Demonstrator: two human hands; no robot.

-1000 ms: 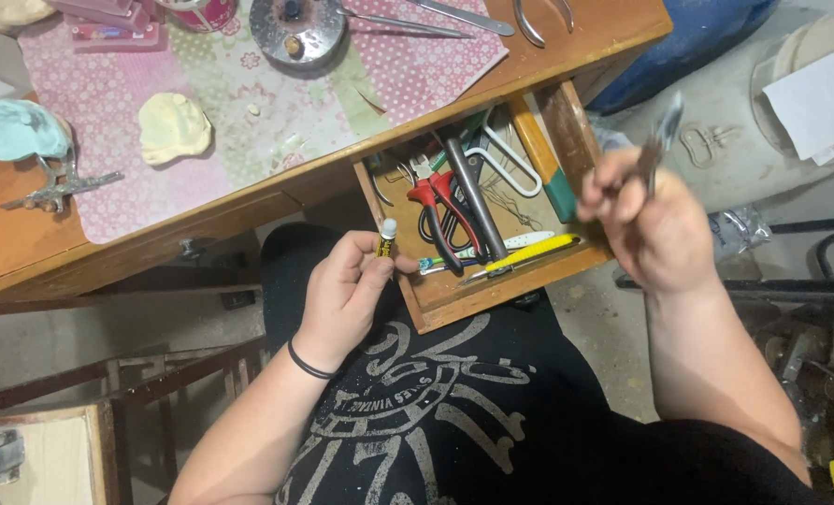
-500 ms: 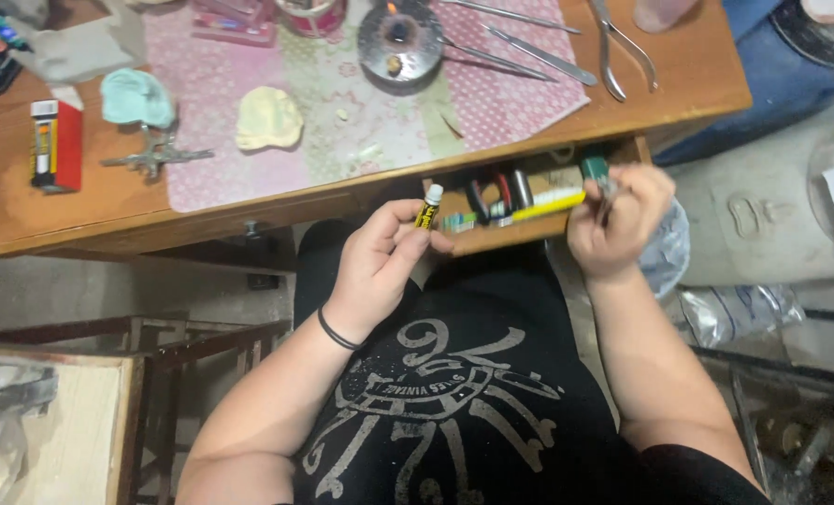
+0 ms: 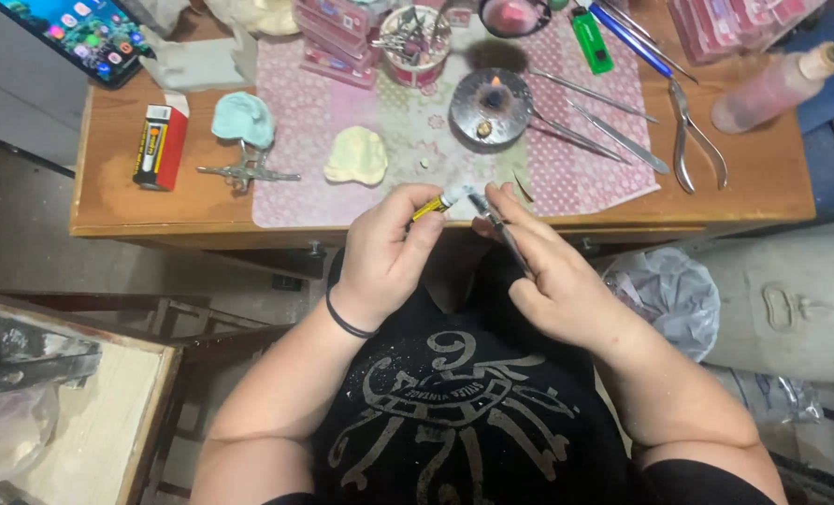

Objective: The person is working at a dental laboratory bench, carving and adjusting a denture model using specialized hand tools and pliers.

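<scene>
1. Left hand [image 3: 384, 257] fingers grasp a small yellow tube [image 3: 433, 205]; right hand [image 3: 543, 276] grips metal pliers [image 3: 503, 231] at its white tip
2. Both held over the wooden bench [image 3: 118, 201] edge, pink patterned mat [image 3: 295, 178] beyond, concrete floor below

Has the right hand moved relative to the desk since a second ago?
Yes. The right hand moved left along the wooden desk edge to meet the left hand.

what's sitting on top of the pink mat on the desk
On the pink mat: a cream cast, a round burner with a small flame, and metal tools. The hands cover its front edge.
</scene>
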